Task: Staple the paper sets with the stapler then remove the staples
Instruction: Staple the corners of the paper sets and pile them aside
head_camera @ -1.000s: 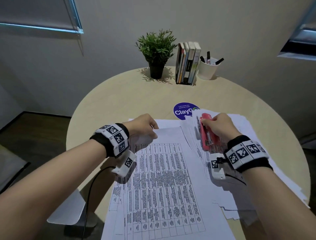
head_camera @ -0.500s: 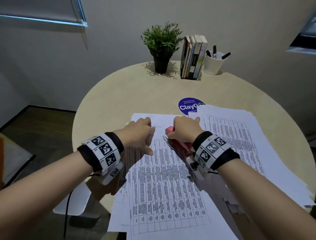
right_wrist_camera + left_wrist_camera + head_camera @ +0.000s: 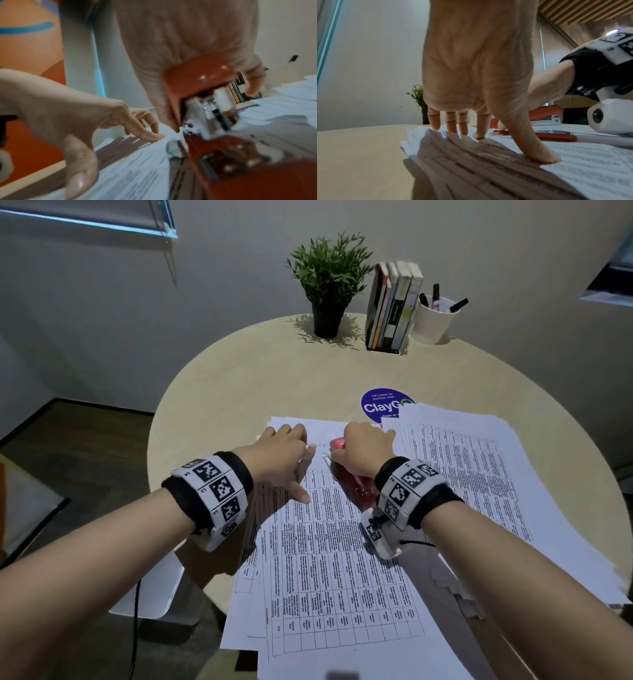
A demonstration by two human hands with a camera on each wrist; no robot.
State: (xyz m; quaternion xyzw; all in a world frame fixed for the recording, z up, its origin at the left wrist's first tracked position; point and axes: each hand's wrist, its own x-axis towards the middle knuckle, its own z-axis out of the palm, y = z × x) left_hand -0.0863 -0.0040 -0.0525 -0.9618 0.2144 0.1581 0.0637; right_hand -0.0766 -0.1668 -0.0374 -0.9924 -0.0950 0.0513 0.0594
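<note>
At table rear | white cup (image 3: 432, 320) holds markers (image 3: 436, 297) | books (image 3: 394, 306) beside

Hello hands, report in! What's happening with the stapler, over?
Left hand flat, fingers pressing the paper set. Right hand has its grip on the red stapler, at the set's top edge. Nothing in the way.

The room is dim, lit from above, so the plant (image 3: 330, 273) and hands throw soft shadows. The right wrist view is blurred; the head view bends at its edges.
</note>
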